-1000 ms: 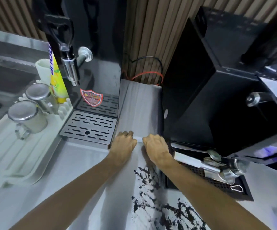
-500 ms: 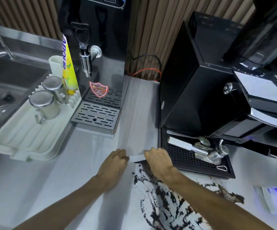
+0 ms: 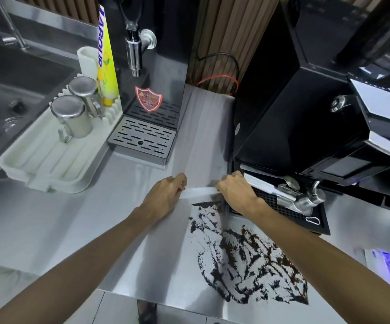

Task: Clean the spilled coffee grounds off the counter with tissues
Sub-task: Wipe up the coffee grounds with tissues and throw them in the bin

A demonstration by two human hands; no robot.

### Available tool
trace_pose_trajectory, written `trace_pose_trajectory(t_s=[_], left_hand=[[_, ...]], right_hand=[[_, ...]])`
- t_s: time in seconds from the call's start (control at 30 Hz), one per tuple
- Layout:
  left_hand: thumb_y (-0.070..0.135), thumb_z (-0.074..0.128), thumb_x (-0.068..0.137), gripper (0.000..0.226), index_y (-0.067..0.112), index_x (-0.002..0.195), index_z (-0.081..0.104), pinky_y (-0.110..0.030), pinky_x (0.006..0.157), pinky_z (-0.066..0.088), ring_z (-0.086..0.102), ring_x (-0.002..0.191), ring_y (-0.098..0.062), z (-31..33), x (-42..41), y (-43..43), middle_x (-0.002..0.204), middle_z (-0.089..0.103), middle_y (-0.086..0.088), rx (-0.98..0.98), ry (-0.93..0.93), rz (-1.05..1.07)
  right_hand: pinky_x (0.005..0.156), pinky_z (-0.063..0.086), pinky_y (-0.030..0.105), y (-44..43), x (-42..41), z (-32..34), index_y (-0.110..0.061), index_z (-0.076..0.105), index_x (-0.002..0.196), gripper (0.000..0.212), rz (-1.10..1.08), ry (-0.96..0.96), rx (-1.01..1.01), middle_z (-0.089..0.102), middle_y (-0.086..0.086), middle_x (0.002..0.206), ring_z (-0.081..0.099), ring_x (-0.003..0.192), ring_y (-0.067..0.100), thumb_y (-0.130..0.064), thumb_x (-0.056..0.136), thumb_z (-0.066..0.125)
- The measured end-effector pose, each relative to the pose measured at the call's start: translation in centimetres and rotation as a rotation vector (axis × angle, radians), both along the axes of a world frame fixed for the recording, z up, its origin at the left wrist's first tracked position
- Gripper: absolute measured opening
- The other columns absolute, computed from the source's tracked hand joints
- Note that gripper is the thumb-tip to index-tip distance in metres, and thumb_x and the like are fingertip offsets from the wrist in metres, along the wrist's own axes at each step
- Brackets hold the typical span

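Observation:
Dark coffee grounds [image 3: 247,260] are smeared in streaks over the steel counter [image 3: 96,218], from just below my right hand to the front edge. A white tissue [image 3: 198,191], bunched into a narrow strip, lies stretched on the counter between my hands. My left hand [image 3: 166,195] grips its left end with curled fingers. The tissue's right end is gripped by my right hand [image 3: 236,195], which sits beside the coffee machine's drip tray. The tissue lies at the far edge of the grounds.
A hot-water dispenser with a slotted drip tray [image 3: 142,139] stands behind my left hand. A white drainer tray [image 3: 37,164] with two steel cups and a sink [image 3: 7,85] lie left. The black coffee machine's drip tray [image 3: 289,209] holds steel tools at right.
Both hands have drawn the tissue strip back along the gap between the machines toward the front of the counter, reaching the far edge of the grounds. More of the spill is in view.

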State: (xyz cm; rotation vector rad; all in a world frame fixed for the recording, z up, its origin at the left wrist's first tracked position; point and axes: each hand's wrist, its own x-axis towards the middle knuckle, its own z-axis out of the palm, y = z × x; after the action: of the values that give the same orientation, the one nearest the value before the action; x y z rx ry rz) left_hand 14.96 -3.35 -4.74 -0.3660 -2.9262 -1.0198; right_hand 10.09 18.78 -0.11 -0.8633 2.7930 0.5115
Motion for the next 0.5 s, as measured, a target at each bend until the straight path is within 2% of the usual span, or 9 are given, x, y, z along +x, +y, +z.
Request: trace_pose_trajectory(t_s=[0.07,0.17,0.23,0.33,0.47,0.5], left_hand=[[0.004,0.060,0.089,0.017,0.018,0.097,0.053,-0.036,0.068,0.055,0.066,0.077,-0.021,-0.5,1.5,-0.4,0.090,0.071,-0.003,0.044,0.007,0.006],[0.006,0.063,0.087,0.019,0.019,0.097,0.054,-0.033,0.067,0.055,0.067,0.075,-0.018,-1.0,3.6,-0.8,0.090,0.071,-0.002,0.067,0.001,0.003],[0.006,0.064,0.087,0.019,0.019,0.096,0.054,-0.032,0.066,0.055,0.067,0.074,-0.017,-1.1,4.8,-0.8,0.090,0.071,-0.001,0.074,0.006,0.001],[0.006,0.065,0.086,0.020,0.018,0.096,0.054,-0.030,0.062,0.054,0.065,0.068,-0.016,-1.1,6.2,-0.8,0.087,0.070,0.000,0.085,0.017,0.004],[0.008,0.064,0.084,0.024,0.026,0.095,0.052,-0.029,0.062,0.051,0.061,0.065,-0.015,-1.4,8.1,-0.6,0.082,0.066,0.004,0.077,-0.001,0.002],[0.008,0.064,0.084,0.025,0.027,0.094,0.052,-0.029,0.062,0.051,0.060,0.064,-0.014,-1.3,8.7,-0.5,0.081,0.065,0.005,0.084,-0.019,-0.010]], right_hand=[[0.098,0.042,0.038,0.5,1.1,0.0,-0.024,0.066,0.113,0.024,0.012,-0.056,-0.067,0.063,-0.002,0.077,0.059,0.071,0.018,-0.012,0.093,0.061],[0.100,0.042,0.038,0.6,2.8,0.8,-0.019,0.070,0.102,0.015,0.019,-0.150,-0.140,0.065,-0.001,0.077,0.060,0.071,0.018,-0.012,0.094,0.059],[0.096,0.047,0.034,0.6,3.5,1.3,-0.017,0.071,0.098,0.016,0.013,-0.184,-0.164,0.068,-0.001,0.079,0.056,0.066,0.014,-0.007,0.090,0.061],[0.093,0.048,0.028,0.5,4.6,1.9,-0.011,0.071,0.103,0.018,0.016,-0.237,-0.189,0.070,0.003,0.086,0.053,0.065,0.013,-0.003,0.091,0.059],[0.095,0.048,0.026,0.8,5.9,2.2,-0.008,0.070,0.106,0.018,0.057,-0.270,-0.218,0.073,0.008,0.088,0.067,0.074,0.019,-0.011,0.098,0.054],[0.091,0.049,0.020,0.9,6.1,2.3,-0.008,0.070,0.106,0.019,0.052,-0.287,-0.213,0.073,0.009,0.088,0.069,0.076,0.020,-0.010,0.098,0.052]])
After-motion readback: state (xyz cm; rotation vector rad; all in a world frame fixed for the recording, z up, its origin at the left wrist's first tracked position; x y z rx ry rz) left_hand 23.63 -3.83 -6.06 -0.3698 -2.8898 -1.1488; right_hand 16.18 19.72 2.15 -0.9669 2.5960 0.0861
